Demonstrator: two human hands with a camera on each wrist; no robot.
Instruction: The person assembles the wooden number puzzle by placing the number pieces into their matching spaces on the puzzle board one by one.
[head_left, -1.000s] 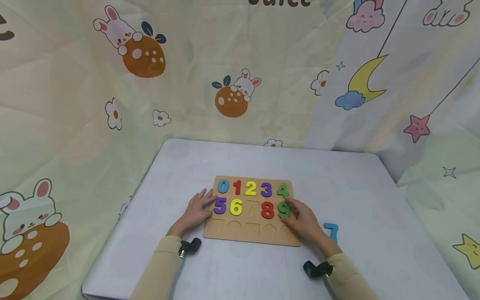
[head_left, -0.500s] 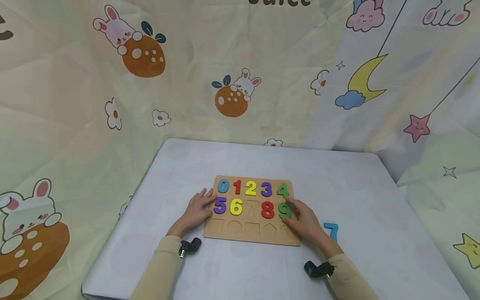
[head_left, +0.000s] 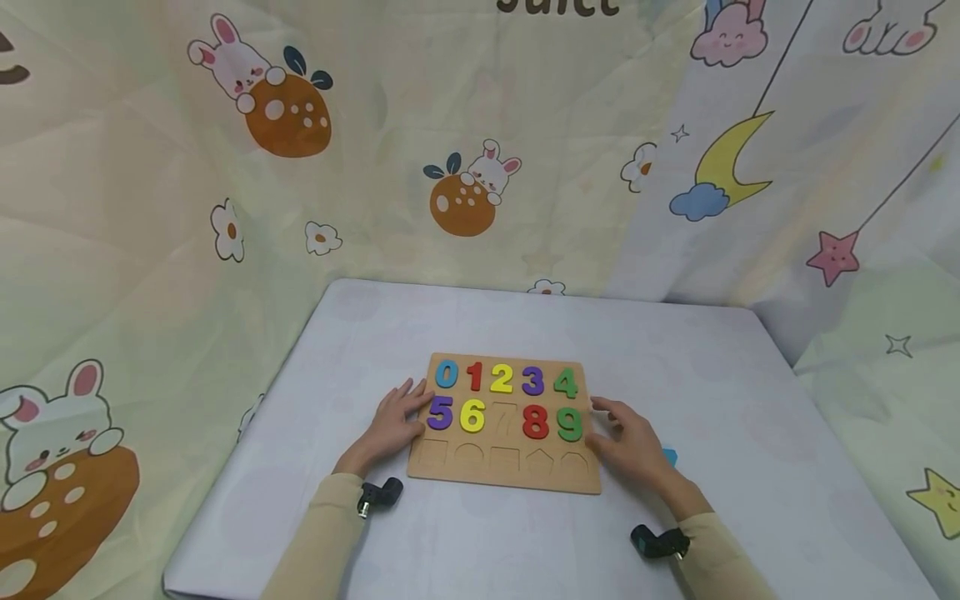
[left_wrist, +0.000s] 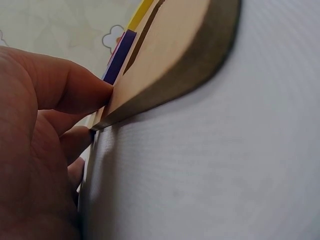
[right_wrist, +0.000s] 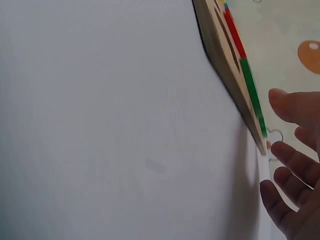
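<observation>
A wooden number puzzle board [head_left: 457,479] lies on the white table, with coloured numbers seated in its two upper rows. My left hand [head_left: 388,425] holds the board's left edge. In the left wrist view the thumb [left_wrist: 95,92] lies on the edge beside the purple 5 [left_wrist: 119,57], with fingertips at the board's side. My right hand [head_left: 626,442] is just off the right edge, fingers relaxed and holding nothing, nearest the green 9 [head_left: 570,423]. The 7-shaped recess [head_left: 504,419] holds no piece. A blue 7 [head_left: 671,456] is mostly hidden behind the right hand.
Along the board's bottom row run several outlined shape recesses [head_left: 505,458]. The white table [head_left: 360,333] extends around the board. Behind it hangs a printed cloth [head_left: 375,100] with rabbits and flowers. Dark wrist cameras [head_left: 660,543] sit on both wrists.
My right hand has let go of the green 9 and moved right, off the board. It now covers most of the blue 7. The left hand has stayed in place.
</observation>
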